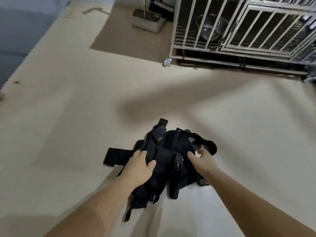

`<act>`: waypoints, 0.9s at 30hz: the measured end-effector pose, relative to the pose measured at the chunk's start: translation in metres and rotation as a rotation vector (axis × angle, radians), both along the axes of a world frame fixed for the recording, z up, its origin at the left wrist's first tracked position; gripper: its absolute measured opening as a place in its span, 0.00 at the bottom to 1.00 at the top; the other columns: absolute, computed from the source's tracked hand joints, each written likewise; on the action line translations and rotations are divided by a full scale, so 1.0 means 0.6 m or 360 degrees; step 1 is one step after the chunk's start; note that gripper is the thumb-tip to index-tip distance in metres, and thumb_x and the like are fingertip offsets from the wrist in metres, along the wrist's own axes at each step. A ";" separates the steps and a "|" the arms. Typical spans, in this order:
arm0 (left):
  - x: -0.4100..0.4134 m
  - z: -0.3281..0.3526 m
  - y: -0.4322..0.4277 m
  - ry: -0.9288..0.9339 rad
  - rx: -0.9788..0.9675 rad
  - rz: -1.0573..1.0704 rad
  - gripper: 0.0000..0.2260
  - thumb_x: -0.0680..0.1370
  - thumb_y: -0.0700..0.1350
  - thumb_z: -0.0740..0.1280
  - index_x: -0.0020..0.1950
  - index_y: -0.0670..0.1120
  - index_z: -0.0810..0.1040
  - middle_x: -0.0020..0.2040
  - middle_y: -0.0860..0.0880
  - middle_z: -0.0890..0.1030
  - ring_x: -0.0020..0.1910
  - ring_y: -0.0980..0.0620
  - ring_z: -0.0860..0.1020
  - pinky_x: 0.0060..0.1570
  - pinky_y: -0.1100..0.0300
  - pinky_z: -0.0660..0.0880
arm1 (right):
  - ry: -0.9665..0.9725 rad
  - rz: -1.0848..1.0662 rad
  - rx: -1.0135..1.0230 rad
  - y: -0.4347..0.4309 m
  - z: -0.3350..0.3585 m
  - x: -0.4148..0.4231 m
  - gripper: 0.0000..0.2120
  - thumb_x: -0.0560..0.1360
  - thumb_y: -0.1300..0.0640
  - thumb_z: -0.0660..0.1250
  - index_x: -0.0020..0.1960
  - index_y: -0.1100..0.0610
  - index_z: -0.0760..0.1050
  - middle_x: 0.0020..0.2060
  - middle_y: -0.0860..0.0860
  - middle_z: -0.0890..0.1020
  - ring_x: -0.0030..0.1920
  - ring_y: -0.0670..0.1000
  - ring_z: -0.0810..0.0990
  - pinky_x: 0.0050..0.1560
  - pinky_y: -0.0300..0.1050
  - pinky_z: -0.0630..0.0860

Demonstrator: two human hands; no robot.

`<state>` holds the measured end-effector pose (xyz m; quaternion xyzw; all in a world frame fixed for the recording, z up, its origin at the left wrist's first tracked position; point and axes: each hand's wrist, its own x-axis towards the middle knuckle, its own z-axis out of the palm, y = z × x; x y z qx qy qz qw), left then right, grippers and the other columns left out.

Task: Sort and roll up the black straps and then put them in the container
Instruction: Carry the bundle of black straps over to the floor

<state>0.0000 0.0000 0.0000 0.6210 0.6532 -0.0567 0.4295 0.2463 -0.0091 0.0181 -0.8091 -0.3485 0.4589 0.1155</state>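
Note:
A tangled heap of black straps (168,152) lies on the pale floor in front of me. One flat strap end sticks out to the left (116,155) and a loop curls out at the right (207,144). My left hand (139,166) rests flat on the left side of the heap, fingers spread over the fabric. On the heap's right side, my right hand (203,159) has its fingers curled into the straps. No container for the straps shows clearly.
A metal barred cage on casters (239,31) stands at the back right, with a glass bowl (211,27) inside. A grey box-shaped base (147,21) sits at the back centre on a brown mat (130,40). A grey wall runs along the left.

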 end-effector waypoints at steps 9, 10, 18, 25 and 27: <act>-0.054 -0.258 0.055 0.0228 -0.0213 0.0309 0.57 0.64 0.82 0.64 0.85 0.62 0.43 0.87 0.46 0.42 0.85 0.40 0.41 0.79 0.31 0.49 | -0.0139 -0.0098 -0.0198 0.009 -0.262 0.026 0.60 0.60 0.18 0.69 0.83 0.47 0.59 0.79 0.56 0.68 0.80 0.66 0.60 0.80 0.64 0.60; -0.060 -0.267 0.055 0.0217 -0.0246 0.0391 0.58 0.63 0.83 0.65 0.85 0.63 0.42 0.87 0.46 0.41 0.85 0.40 0.39 0.79 0.30 0.48 | -0.0106 -0.0159 -0.0196 0.007 -0.264 0.028 0.61 0.57 0.16 0.69 0.82 0.45 0.60 0.78 0.55 0.69 0.79 0.66 0.64 0.78 0.64 0.64; -0.048 -0.299 0.092 0.0410 -0.0208 0.0361 0.63 0.55 0.83 0.68 0.83 0.67 0.41 0.85 0.49 0.35 0.84 0.39 0.36 0.78 0.31 0.53 | -0.0227 -0.0238 -0.0199 0.007 -0.289 0.046 0.59 0.60 0.14 0.65 0.82 0.46 0.61 0.80 0.54 0.58 0.79 0.66 0.62 0.76 0.66 0.65; -0.002 -0.312 0.064 0.0067 0.0100 0.0737 0.45 0.72 0.75 0.66 0.83 0.63 0.52 0.80 0.51 0.57 0.81 0.43 0.49 0.71 0.41 0.67 | 0.0119 -0.0432 -0.0149 0.029 -0.284 0.011 0.63 0.54 0.16 0.72 0.83 0.37 0.58 0.83 0.51 0.52 0.82 0.66 0.54 0.80 0.67 0.59; 0.015 -0.307 0.064 -0.0111 0.0067 0.0858 0.39 0.76 0.74 0.61 0.83 0.63 0.54 0.80 0.52 0.58 0.82 0.45 0.49 0.72 0.43 0.67 | 0.0293 -0.0534 -0.0065 0.034 -0.278 0.008 0.65 0.52 0.20 0.78 0.83 0.38 0.59 0.82 0.48 0.52 0.82 0.64 0.58 0.79 0.66 0.64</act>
